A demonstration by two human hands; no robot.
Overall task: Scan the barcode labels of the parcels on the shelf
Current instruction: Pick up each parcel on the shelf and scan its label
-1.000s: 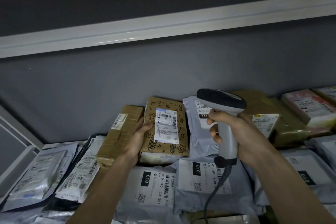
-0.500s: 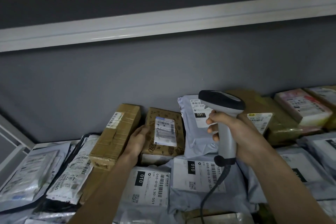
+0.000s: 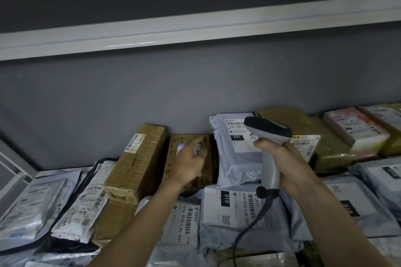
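Grey scanner (image 3: 269, 136) gripped in right hand (image 3: 288, 165), left hand (image 3: 191, 162) loose-fingered over the printed box (image 3: 208, 171); most parcels seemingly remain unscanned.

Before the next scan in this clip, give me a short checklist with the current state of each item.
1. Scanner gripped in right hand: ok.
2. Cable hangs free of parcels' labels: ok.
3. Printed box label unobstructed: not ok, left hand covers it.
4. Scanner aimed at a label: cannot tell.
5. Grey bag "231" label facing up: ok.
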